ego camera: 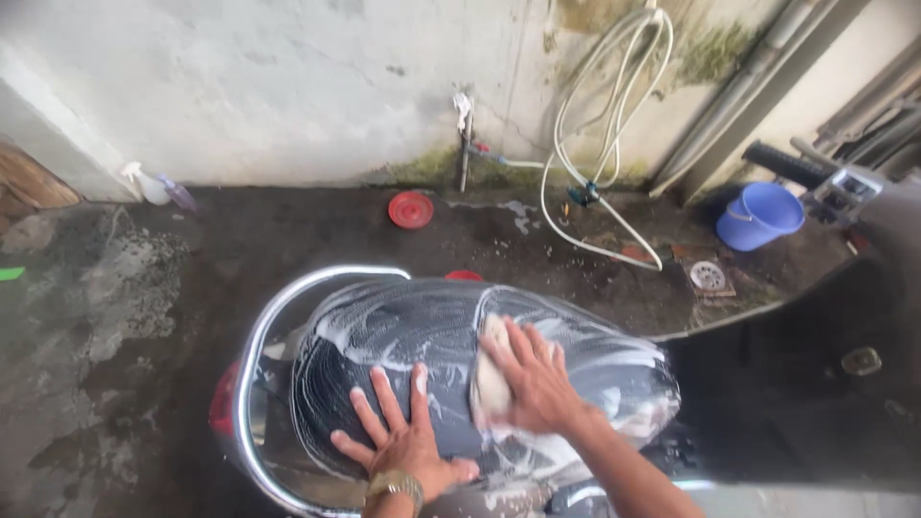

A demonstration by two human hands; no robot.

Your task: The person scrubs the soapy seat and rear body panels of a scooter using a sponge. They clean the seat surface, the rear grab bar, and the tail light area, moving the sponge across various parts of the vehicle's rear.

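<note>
A scooter's black seat [403,336], streaked with white soap foam, fills the lower middle of the head view. My right hand [528,379] presses a pale yellow sponge [489,384] flat against the seat's middle. Spread open, my left hand [403,436] rests palm down on the near side of the seat, a gold watch [395,484] on its wrist. A chrome grab rail [254,355] curves around the seat's left end, above a red tail light [223,403].
The scooter's handlebar [796,168] and dark body reach to the right. On the wet concrete floor lie a blue bucket [760,216], a red lid [411,209], a floor drain [708,276] and a spray bottle [153,184]. A white hose [604,105] hangs by the wall tap [465,134].
</note>
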